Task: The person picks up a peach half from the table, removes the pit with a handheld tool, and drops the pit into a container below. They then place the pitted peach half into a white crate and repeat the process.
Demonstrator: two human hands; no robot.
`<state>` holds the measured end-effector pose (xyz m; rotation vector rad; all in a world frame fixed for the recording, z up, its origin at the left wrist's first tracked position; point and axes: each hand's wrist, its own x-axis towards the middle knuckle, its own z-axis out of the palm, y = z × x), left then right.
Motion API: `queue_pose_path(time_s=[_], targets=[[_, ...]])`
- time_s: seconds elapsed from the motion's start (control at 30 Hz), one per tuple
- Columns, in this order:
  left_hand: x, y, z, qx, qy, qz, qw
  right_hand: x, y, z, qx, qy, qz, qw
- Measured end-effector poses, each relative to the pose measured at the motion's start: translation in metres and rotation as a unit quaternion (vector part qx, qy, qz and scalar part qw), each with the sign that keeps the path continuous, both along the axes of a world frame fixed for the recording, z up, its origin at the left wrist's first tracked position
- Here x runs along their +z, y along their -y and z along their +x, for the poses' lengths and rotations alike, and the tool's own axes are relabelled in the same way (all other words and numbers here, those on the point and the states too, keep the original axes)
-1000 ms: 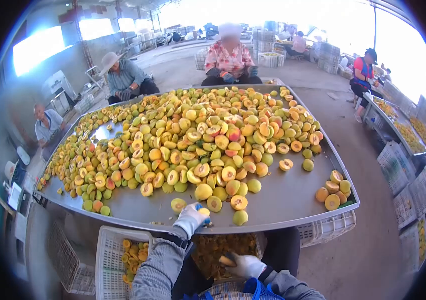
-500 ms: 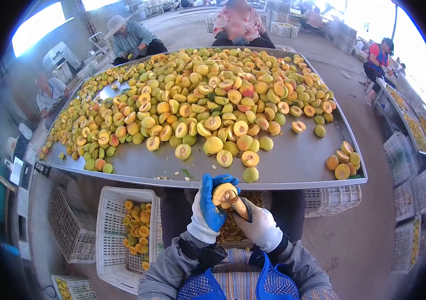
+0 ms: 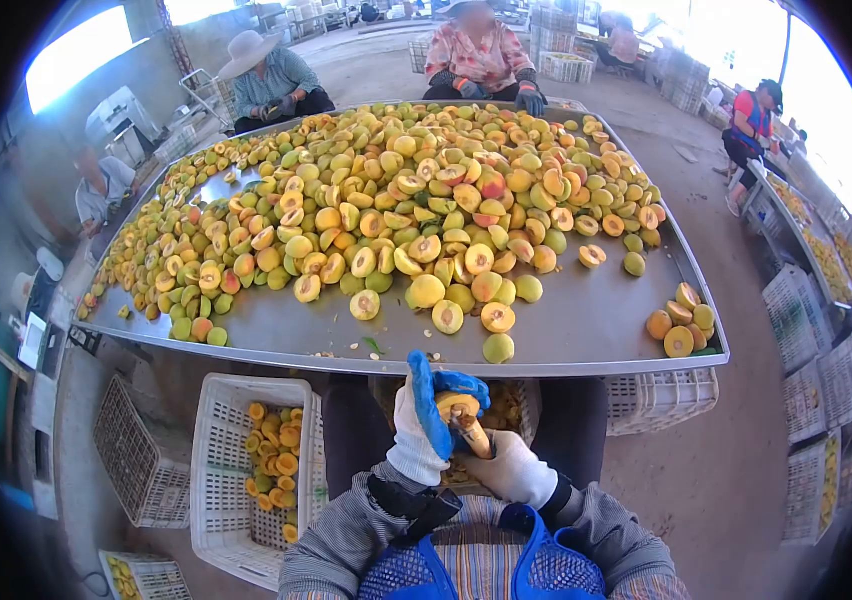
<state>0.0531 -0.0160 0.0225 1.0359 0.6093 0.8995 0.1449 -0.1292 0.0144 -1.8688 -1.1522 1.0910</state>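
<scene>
My left hand [image 3: 432,412], in a blue and white glove, is closed around a halved fruit [image 3: 457,405] just below the table's near edge. My right hand [image 3: 512,468], in a white glove, grips the wooden handle of a tool [image 3: 476,436]. The tool's upper end touches the cut face of the fruit; its tip is hidden. Beyond my hands, a large heap of halved fruit [image 3: 426,200] lies on the metal table [image 3: 276,338]. A small group of halves [image 3: 679,341] sits at the table's right corner.
A white crate [image 3: 208,480] with fruit halves stands left of my legs, beside an empty crate [image 3: 141,460]. Another crate [image 3: 661,400] is under the table's right side. Two people [image 3: 481,60] [image 3: 271,80] sit across the table; others are farther off. More crates [image 3: 796,320] line the right.
My left hand has turned, and the fruit sits lower and more covered by its fingers. The tool handle stands more upright. The person across the table has spread their hands to the table edge.
</scene>
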Motion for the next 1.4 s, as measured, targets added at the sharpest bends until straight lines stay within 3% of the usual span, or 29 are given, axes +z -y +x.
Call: queue_pose_path(time_s=[0.03,0.1,0.17,0.23,0.3,0.37,0.43,0.5,0.57,0.6,0.63,0.7,0.77,0.83,0.87,0.9,0.97,1.0,1.03,1.07,1.1,1.17,1.23,1.3,1.33,1.37,1.4], targets=[[0.002,0.000,-0.001,-0.024,0.027,-0.036,0.999,-0.006,0.002,-0.003,0.003,-0.103,-0.020,0.994],[0.000,-0.001,0.002,-0.029,0.053,-0.056,0.997,-0.008,-0.003,0.003,0.010,-0.094,-0.014,0.995],[-0.002,0.003,0.006,0.044,-0.060,-0.017,0.997,-0.007,-0.011,0.012,0.001,0.093,0.012,0.996],[-0.005,0.002,0.005,0.047,-0.060,-0.027,0.997,-0.006,-0.014,0.012,0.001,0.089,0.014,0.996],[-0.004,0.001,0.002,0.006,-0.026,0.000,1.000,-0.021,-0.011,0.010,0.043,-0.093,-0.048,0.994],[-0.005,0.002,0.004,-0.014,-0.005,0.013,1.000,-0.025,-0.015,0.015,0.038,-0.095,-0.056,0.993],[-0.007,0.003,0.004,0.003,0.021,-0.085,0.996,-0.022,-0.021,0.019,0.018,0.048,-0.049,0.997],[-0.007,-0.002,0.006,0.005,-0.010,-0.055,0.998,-0.017,-0.022,0.018,0.011,0.092,-0.045,0.995],[-0.007,-0.009,0.002,-0.081,0.068,-0.159,0.982,-0.027,-0.013,0.013,0.040,-0.135,-0.028,0.990],[-0.009,-0.008,0.003,-0.120,0.183,-0.147,0.965,-0.025,-0.011,0.009,0.043,-0.199,0.007,0.979],[-0.007,-0.010,0.001,-0.140,0.200,-0.138,0.960,-0.003,-0.014,0.009,0.046,-0.150,-0.055,0.986],[-0.004,-0.014,-0.001,-0.111,0.062,-0.079,0.989,-0.007,-0.022,0.020,0.072,0.013,-0.111,0.991],[0.002,-0.019,-0.001,-0.142,0.024,-0.025,0.989,-0.008,-0.021,0.023,0.081,0.002,-0.146,0.986],[0.004,-0.027,-0.001,-0.174,-0.013,0.031,0.984,-0.036,-0.015,0.018,0.124,-0.244,0.036,0.961],[0.002,-0.031,-0.001,-0.247,0.027,0.054,0.967,-0.041,-0.014,0.010,0.116,-0.301,0.128,0.938],[-0.002,-0.033,-0.002,-0.319,0.067,0.076,0.942,-0.044,-0.014,0.011,0.116,-0.303,0.126,0.938],[-0.014,-0.026,-0.005,-0.320,0.113,0.064,0.938,-0.058,-0.015,0.018,0.118,-0.276,0.114,0.947],[-0.013,-0.018,-0.005,-0.243,0.112,-0.051,0.962,-0.071,-0.015,0.024,0.118,-0.130,0.118,0.977],[-0.013,-0.012,-0.006,-0.160,0.107,-0.166,0.967,-0.030,-0.019,0.027,0.135,0.115,-0.046,0.983],[-0.021,-0.013,-0.006,-0.107,0.118,-0.276,0.948,-0.022,-0.020,0.027,0.139,0.155,-0.034,0.978],[-0.027,-0.018,-0.009,-0.106,0.116,-0.276,0.948,-0.019,-0.021,0.027,0.143,0.196,-0.022,0.970],[-0.036,-0.037,-0.027,0.043,0.124,-0.260,0.957,-0.030,-0.014,0.024,0.138,0.174,-0.021,0.975],[-0.048,-0.066,-0.078,0.138,0.100,-0.166,0.971,-0.044,-0.007,0.028,0.149,0.150,-0.061,0.976],[-0.064,-0.093,-0.150,0.206,-0.059,-0.063,0.975,-0.052,0.003,0.033,0.195,0.203,-0.117,0.952],[-0.083,-0.111,-0.190,0.248,-0.321,0.057,0.912,-0.054,0.006,0.033,0.194,0.175,-0.089,0.961],[-0.096,-0.125,-0.211,0.269,-0.555,0.172,0.768,-0.051,0.004,0.033,0.176,0.092,-0.055,0.979],[-0.083,-0.126,-0.199,0.266,-0.556,0.178,0.767,-0.056,0.001,0.031,0.194,0.132,-0.080,0.969]])
